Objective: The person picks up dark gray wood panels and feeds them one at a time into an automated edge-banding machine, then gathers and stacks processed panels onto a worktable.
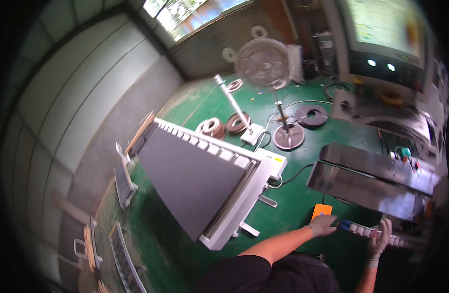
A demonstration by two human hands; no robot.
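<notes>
My left hand (322, 226), in a pale grey glove, is beside an orange box (321, 210), close to its lower edge. Motion smears its fingers, so I cannot make out whether they hold anything. On the right, my gloved right hand (380, 239) is over a row of small white blocks (361, 231), fingers stretched out and apart. A blue piece (345, 225) sits at the row's left end, between my two hands. Part of the row is hidden behind the right hand.
A dark-belted conveyor (190, 171) with a white frame stands left of me. Dark metal plates (366, 180) lie beyond my hands. A pedestal fan (263, 63), coiled rolls (312, 116) and cables are on the green floor. At the upper right stands a machine with a lit window (383, 24).
</notes>
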